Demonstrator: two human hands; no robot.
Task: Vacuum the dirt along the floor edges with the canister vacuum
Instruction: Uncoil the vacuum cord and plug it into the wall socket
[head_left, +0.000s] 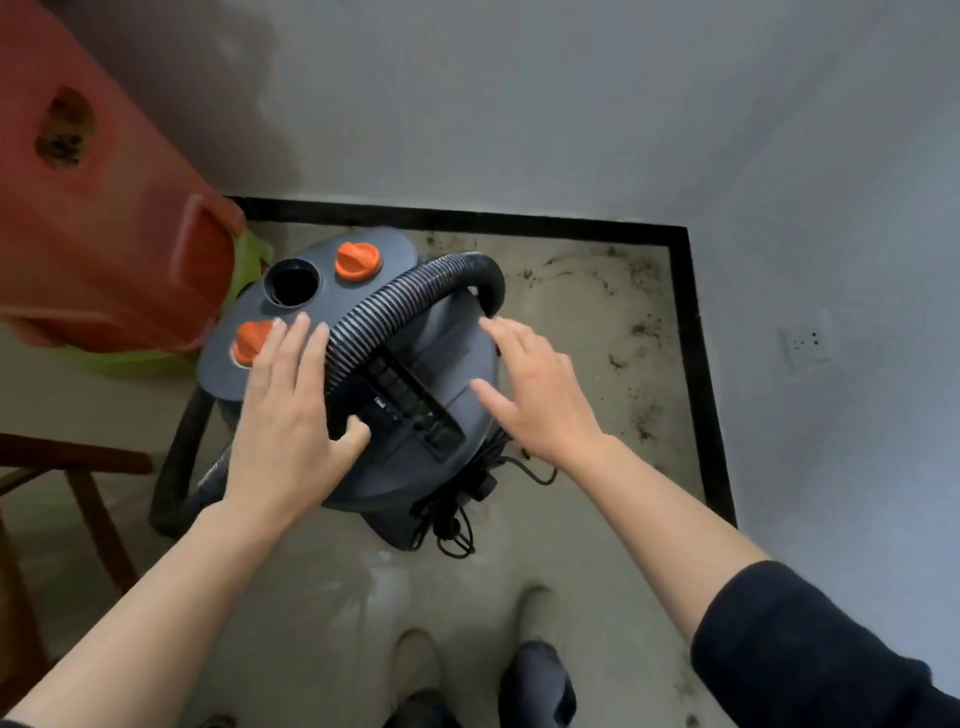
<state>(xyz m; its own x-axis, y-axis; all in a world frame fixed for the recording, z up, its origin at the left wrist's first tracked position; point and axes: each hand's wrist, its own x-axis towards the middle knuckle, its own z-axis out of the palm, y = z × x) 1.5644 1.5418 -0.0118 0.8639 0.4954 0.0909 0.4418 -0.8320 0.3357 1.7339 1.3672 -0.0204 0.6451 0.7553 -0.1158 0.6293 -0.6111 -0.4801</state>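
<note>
Vacuum (452, 358) is pretty much dead centre on my feed, a grey canister sitting on the floor near the corner of the room. Its ribbed black hose (415, 293) is draped in an arc over the lid and drops down past the 8 o'clock side. There are two orange knobs on the lid, one (358, 260) at 12 o'clock and one (249, 340) at 10, with an open round port (291, 283) between them.

Left hand (291, 410) lies flat on the lid with its fingers straight. The fingertips reach the nearer knob and the thumb sits against the hose, but it isn't wrapped around anything. Right hand (540, 389) is spread wide over the 3 o'clock side of the canister and holds nothing. I can't tell if it's actually touching.

The dirt (641, 332) is scattered from 1 to 3 o'clock of the vacuum, along the black floor border (698, 364) by the wall. A tangled power cord (452, 525) hangs at 6 o'clock. There's a big orange plastic thing (104, 208) at 10 o'clock, tilted.
</note>
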